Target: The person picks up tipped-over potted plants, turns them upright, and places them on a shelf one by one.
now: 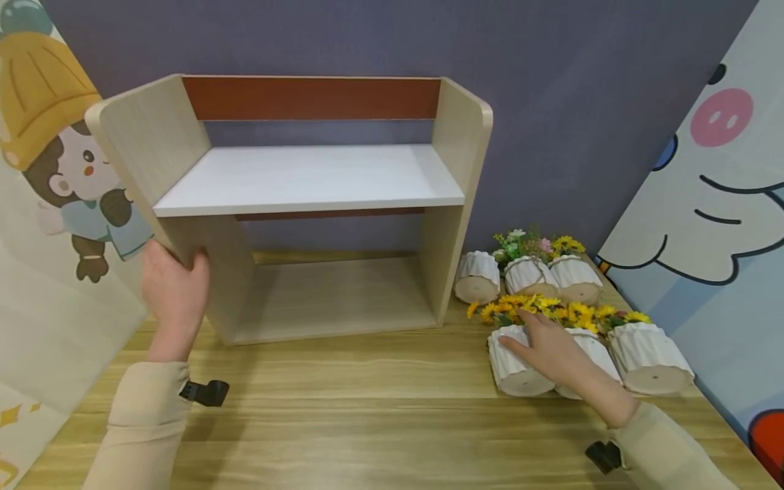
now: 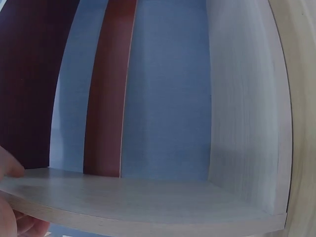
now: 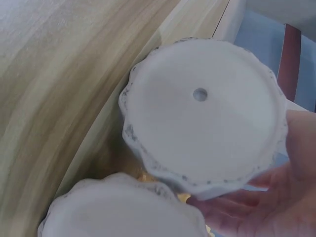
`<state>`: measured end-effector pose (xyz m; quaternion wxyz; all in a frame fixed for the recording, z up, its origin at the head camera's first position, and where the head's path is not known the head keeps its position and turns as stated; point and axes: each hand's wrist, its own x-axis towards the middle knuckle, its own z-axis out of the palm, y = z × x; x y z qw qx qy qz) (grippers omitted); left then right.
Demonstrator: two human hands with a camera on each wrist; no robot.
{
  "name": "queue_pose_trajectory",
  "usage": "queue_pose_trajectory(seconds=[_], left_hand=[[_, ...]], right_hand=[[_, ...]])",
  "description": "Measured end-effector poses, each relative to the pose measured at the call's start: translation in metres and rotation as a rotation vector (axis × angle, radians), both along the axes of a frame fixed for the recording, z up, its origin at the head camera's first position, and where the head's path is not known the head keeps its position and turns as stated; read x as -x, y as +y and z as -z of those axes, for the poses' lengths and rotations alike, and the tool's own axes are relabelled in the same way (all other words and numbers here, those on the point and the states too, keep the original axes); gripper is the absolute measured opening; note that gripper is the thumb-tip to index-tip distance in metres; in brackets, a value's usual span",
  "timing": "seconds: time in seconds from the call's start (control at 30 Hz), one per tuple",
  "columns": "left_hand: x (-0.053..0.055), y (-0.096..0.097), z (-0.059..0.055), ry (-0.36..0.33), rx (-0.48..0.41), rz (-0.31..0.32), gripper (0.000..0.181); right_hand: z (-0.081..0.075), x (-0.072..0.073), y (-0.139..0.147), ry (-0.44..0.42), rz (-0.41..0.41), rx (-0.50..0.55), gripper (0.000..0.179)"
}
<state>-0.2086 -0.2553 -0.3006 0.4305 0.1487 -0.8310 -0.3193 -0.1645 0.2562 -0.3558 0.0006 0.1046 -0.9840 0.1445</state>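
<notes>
A small bookshelf (image 1: 306, 177) with pale wood sides and a white middle board stands on the table. My left hand (image 1: 174, 292) grips the front edge of its left side panel; the left wrist view shows the thumb inside the panel (image 2: 138, 200) and the fingers curled outside. On the right, my right hand (image 1: 554, 350) is over a white fluted flower pot (image 1: 520, 364) with yellow flowers, lying on its side. Thumb and fingers straddle this pot (image 3: 202, 118) in the right wrist view, its round base toward the camera. Its neighbour (image 3: 123, 212) lies close beside.
More white pots lie on their sides at the right, including one at the back (image 1: 478, 278) and one at the front right (image 1: 652, 361). Yellow flowers (image 1: 578, 314) stick out behind the front row. A grey partition (image 1: 582, 136) rises behind the wooden table (image 1: 343, 422).
</notes>
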Motion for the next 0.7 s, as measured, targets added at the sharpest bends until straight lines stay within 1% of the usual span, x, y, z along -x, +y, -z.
queue_pose_trajectory(seconds=[0.1, 0.23, 0.4, 0.5, 0.6, 0.7], left_hand=[[0.003, -0.001, 0.000, 0.000, -0.025, -0.012, 0.041], [0.005, -0.001, 0.002, 0.005, -0.022, -0.018, 0.038], [0.008, 0.000, 0.005, 0.047, -0.026, 0.004, 0.038], [0.008, 0.000, 0.007, 0.067, -0.044, 0.016, 0.037], [0.008, -0.001, 0.008, 0.067, -0.055, 0.024, 0.037], [0.008, -0.002, 0.008, 0.056, -0.048, 0.024, 0.037]], right_hand=[[0.002, 0.003, -0.003, -0.003, -0.004, -0.004, 0.078], [0.003, 0.004, -0.007, -0.005, 0.002, -0.010, 0.077], [0.005, 0.007, -0.010, 0.009, -0.005, -0.011, 0.076], [0.006, 0.009, -0.012, 0.014, -0.009, -0.014, 0.078], [0.006, 0.011, -0.013, 0.010, -0.001, -0.012, 0.079], [0.005, 0.014, -0.014, 0.005, 0.005, -0.005, 0.075]])
